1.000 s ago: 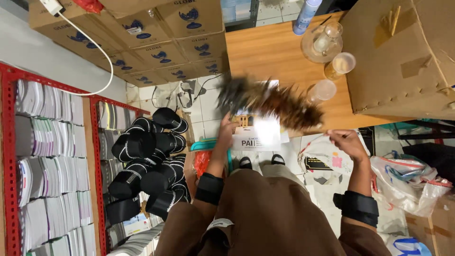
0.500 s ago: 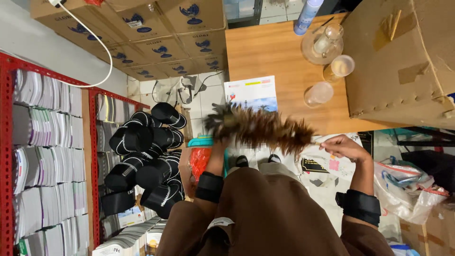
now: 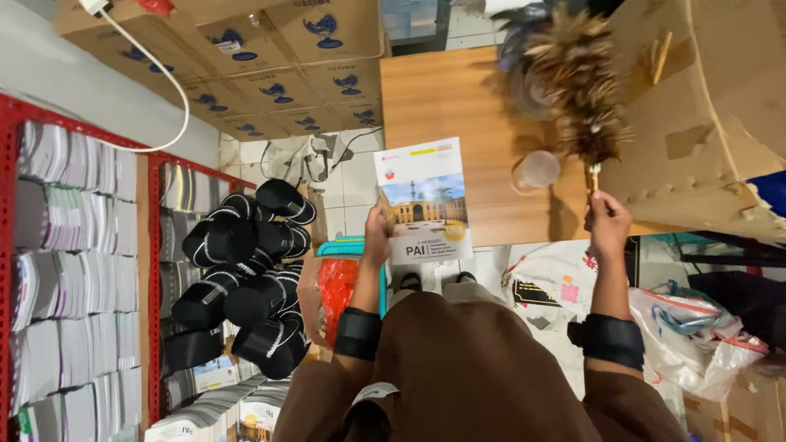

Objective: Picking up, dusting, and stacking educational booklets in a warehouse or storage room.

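My left hand (image 3: 377, 235) holds a thin book (image 3: 423, 199) by its left edge; the cover is white with a picture of a building. The book is held up over the near edge of a wooden table (image 3: 446, 98). My right hand (image 3: 607, 223) grips the thin handle of a brown feather duster (image 3: 577, 82). The duster's feathers point away from me, over the table's right side, and cover some glass items there. A clear plastic cup (image 3: 537, 170) stands on the table just left of the duster handle.
A large cardboard box (image 3: 704, 115) stands at the right of the table. Stacked cartons (image 3: 278, 57) line the back. A red shelf (image 3: 151, 270) at the left holds stacked books and several black caps (image 3: 246, 286). Plastic bags (image 3: 704, 336) lie on the floor at the right.
The duster has swung from across the book, in front of me, up and right over the table. The book, hidden before, now shows its cover, held higher by my left hand.
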